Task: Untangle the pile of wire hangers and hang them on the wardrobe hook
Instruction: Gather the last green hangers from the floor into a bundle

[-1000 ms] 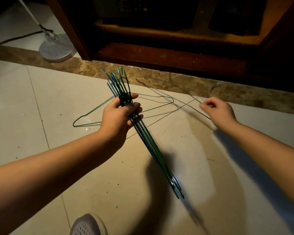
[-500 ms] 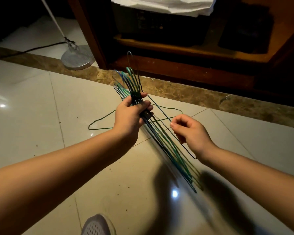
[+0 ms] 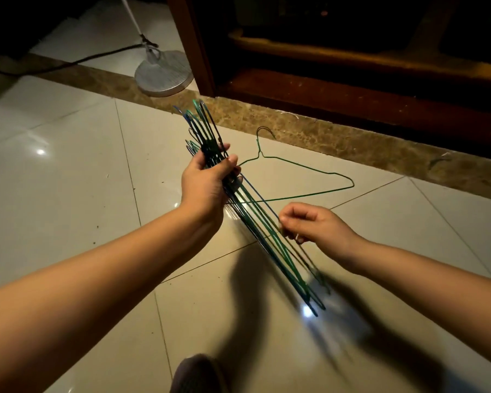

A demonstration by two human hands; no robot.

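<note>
Your left hand (image 3: 207, 185) gripped the hanger bundle (image 3: 262, 222) at its necks, mid-frame, with the hooks pointing toward top centre and the long axis running to lower right. Your right hand (image 3: 315, 225) pinched a wire of that bundle. One loose hanger (image 3: 295, 165) lay flat just right of centre, and bare floor tile (image 3: 68, 180) spread left.

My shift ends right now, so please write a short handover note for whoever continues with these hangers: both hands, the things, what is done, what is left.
The left hand grips the bundle of hangers just below the hooks, above the floor tiles.
The right hand pinches a wire on the bundle's side.
One green hanger lies flat on the tiles, near the wardrobe base.
Done: most hangers gathered. Left: pick up that one, hang all; no wardrobe hook is in view.
</note>
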